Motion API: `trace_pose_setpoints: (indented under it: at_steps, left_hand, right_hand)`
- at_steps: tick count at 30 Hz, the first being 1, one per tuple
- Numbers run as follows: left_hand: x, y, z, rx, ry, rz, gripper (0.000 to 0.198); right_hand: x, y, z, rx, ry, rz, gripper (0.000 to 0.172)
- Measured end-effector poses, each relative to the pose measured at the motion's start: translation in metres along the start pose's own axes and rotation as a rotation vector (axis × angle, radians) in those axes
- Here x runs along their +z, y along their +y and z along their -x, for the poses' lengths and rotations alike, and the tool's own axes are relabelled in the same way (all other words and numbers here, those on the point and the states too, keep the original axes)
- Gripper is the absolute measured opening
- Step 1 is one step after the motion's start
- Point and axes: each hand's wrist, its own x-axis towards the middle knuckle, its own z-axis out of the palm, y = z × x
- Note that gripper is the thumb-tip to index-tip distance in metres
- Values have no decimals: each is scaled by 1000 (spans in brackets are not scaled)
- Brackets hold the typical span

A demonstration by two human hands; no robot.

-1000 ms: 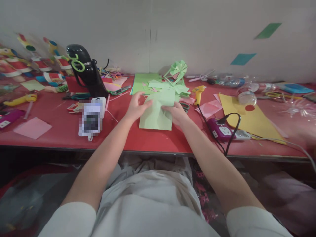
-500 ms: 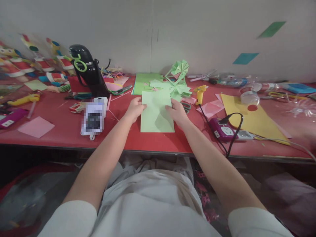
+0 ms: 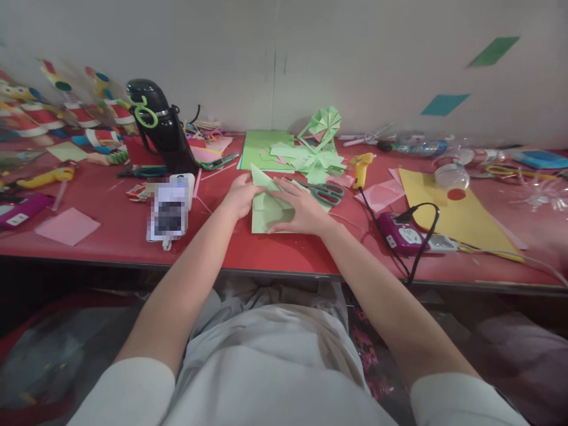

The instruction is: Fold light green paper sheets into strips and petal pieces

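Observation:
In front of me a light green sheet of paper [image 3: 261, 220] lies on the red tabletop, its right side folded over toward the left. My left hand [image 3: 242, 195] pinches the sheet's left edge between thumb and fingers. Spread across the folded part is my right hand [image 3: 302, 208], fingers apart and pressing on the paper. A corner of the sheet sticks up beyond my left fingertips. Just past my right hand lie grey-handled scissors [image 3: 329, 194]; their blades are partly hidden. Behind the sheet are cut green paper scraps [image 3: 284, 151] and a pleated green paper wheel [image 3: 325, 123].
A black bottle [image 3: 162, 127] and a phone [image 3: 168, 210] stand to the left. On the right are a yellow glue gun [image 3: 362, 168], a purple power strip [image 3: 402, 234] with a looping black cord, yellow paper [image 3: 461, 216] and plastic bottles [image 3: 450, 174].
The sheet was flat, held at both sides. My right hand has moved left over it, and the sheet is now folded across. The scissors show more.

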Motion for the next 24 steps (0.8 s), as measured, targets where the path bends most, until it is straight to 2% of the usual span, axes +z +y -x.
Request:
trace_pose_setpoints:
  at_steps: [3,5,9,12,16,18,21,24]
  left_hand:
    - [-2,0,-3,9,51,6,48]
    - [-3,0,-5,9,82,19,49]
    - [-4,0,-7,2,97,37,46]
    - [-5,2,-7,2,50,72,39]
    - [-8,11,-4,-45,-10,118,19]
    - [-9,15,-2,-40,-26,91,27]
    - [-8,18,2,34,-125,15,44]
    - [-5,14,5,112,-193,14,44]
  right_hand:
    - [0,-3,0,2,-42,72,105]
    - [0,-5,1,1,-57,107,104]
    - [3,-4,0,5,-11,143,83]
    - [5,2,-1,31,71,77,63]
    - [7,12,-3,204,246,-152,38]
    - [6,16,-4,316,349,-290,28]
    - [3,19,-5,433,473,-560,20]
    - [-2,16,-4,537,433,-846,27]
